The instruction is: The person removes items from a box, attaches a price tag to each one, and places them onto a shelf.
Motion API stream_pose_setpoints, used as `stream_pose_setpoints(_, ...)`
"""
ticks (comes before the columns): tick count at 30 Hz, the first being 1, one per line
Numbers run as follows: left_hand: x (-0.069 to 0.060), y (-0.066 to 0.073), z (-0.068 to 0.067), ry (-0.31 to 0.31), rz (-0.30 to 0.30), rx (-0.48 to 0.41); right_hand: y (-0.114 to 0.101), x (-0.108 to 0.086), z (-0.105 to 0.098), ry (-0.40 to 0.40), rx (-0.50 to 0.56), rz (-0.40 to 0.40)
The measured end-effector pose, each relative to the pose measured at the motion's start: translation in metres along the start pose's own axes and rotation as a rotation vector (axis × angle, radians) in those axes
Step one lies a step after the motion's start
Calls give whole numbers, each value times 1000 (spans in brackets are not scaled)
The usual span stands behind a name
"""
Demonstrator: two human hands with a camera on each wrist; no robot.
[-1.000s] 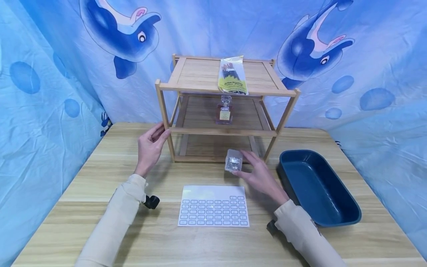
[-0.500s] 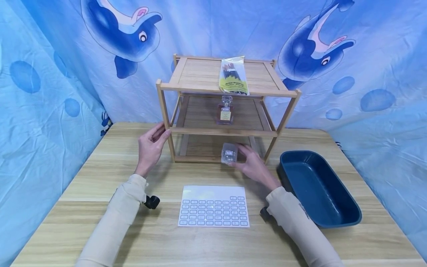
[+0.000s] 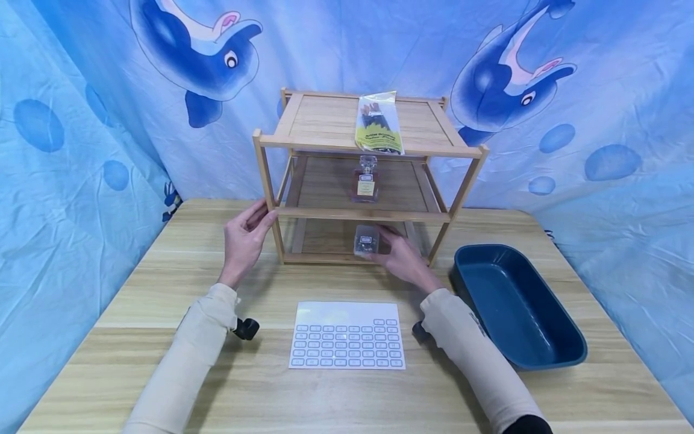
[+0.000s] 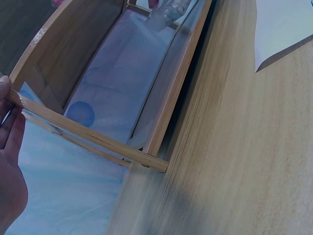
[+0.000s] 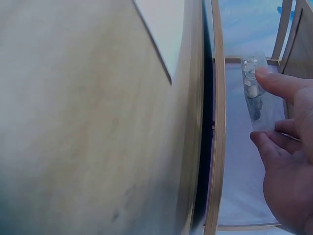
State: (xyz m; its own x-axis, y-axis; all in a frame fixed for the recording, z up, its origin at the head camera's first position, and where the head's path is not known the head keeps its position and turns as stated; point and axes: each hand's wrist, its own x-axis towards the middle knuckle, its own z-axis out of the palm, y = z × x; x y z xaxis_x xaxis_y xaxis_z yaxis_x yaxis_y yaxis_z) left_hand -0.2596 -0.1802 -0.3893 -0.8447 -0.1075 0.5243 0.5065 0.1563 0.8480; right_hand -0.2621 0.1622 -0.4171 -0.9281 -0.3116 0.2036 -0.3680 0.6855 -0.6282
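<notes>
My right hand [image 3: 400,258] pinches a small clear plastic box [image 3: 365,240] with a white label, at the front of the bottom tier of a wooden shelf [image 3: 363,213]. In the right wrist view, thumb and fingers hold the box [image 5: 255,95], and small shiny pieces show inside it. My left hand [image 3: 245,242] grips the shelf's front left post at the middle tier; the left wrist view shows its fingers around the wood. A perfume bottle [image 3: 365,181] stands on the middle tier. On the top tier lies a packet of artist brushes [image 3: 378,123].
A dark blue plastic basin [image 3: 520,307] sits on the table right of the shelf, close to my right forearm. A white sheet [image 3: 347,335] printed with rows of small boxes lies before the shelf. A blue dolphin curtain [image 3: 347,48] hangs behind.
My right hand has carried the clear box forward and slightly left, from in front of the shelf to the bottom tier. The left hand has stayed on the post.
</notes>
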Motion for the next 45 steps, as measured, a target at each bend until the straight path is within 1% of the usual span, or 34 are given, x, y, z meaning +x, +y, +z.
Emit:
stream_pose_setpoints(3, 0, 0, 0, 3, -4, 7, 0, 3, 2, -17, 23, 13)
stream_pose_setpoints(7, 0, 0, 0, 6, -2, 7, 0, 7, 6, -41, 63, 11)
stream_pose_setpoints(13, 0, -1, 0, 8, -7, 10, -1, 10, 7, -36, 35, 0)
stream_pose_setpoints(19, 0, -1, 0, 8, -2, 4, -1, 13, 8, -41, 26, 14)
stream_pose_setpoints(29, 0, -3, 1, 13, 26, 0, 1, 20, 13, -59, 68, 8)
stream_pose_setpoints(40, -1, -1, 2, 11, -1, 6, 2, 24, 14, -96, 18, 1)
stream_pose_setpoints(45, -1, -1, 1, 10, -2, 5, 2, 27, 15, -111, -16, 5)
